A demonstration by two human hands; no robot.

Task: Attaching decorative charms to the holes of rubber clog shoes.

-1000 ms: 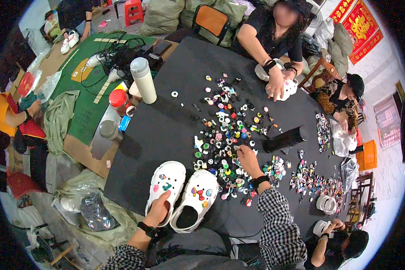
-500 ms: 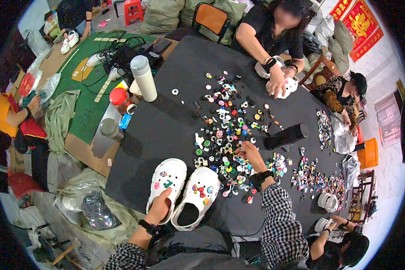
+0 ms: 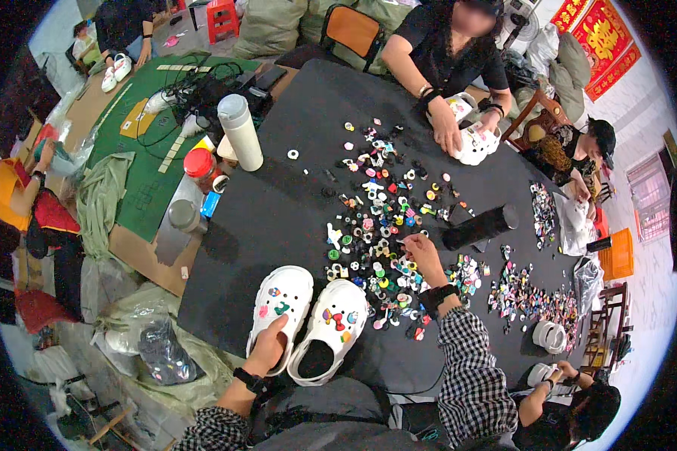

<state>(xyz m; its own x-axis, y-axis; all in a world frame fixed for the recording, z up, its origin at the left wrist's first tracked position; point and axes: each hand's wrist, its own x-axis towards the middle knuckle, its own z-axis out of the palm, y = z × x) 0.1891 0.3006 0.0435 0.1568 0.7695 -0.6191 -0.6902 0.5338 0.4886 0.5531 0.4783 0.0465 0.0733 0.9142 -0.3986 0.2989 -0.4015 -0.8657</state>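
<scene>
My left hand (image 3: 269,347) grips a white clog (image 3: 284,289) by its open heel end, the thumb over the side near the opening. Several small charms sit in its holes, a green one among them. Close beside it on the dark table lies the matching white clog (image 3: 338,312), with a red bow-like charm and other colourful ones on its top. My right hand (image 3: 426,259) is over the pile of loose shoe charms (image 3: 376,225), thumb and fingertips pinched together. What is between those fingertips is too small to make out.
A black cylinder (image 3: 480,227) lies right of the pile. A white bottle (image 3: 241,134), a red-lidded jar (image 3: 200,165) and a grey cup (image 3: 185,216) stand at left. Across the table a person handles white clogs (image 3: 478,143). More charms (image 3: 530,293) and another worker are at right.
My right hand stays over the pile with a slight shift of the fingers. My left hand holds still on the clog. The person opposite has turned and shifted their clogs.
</scene>
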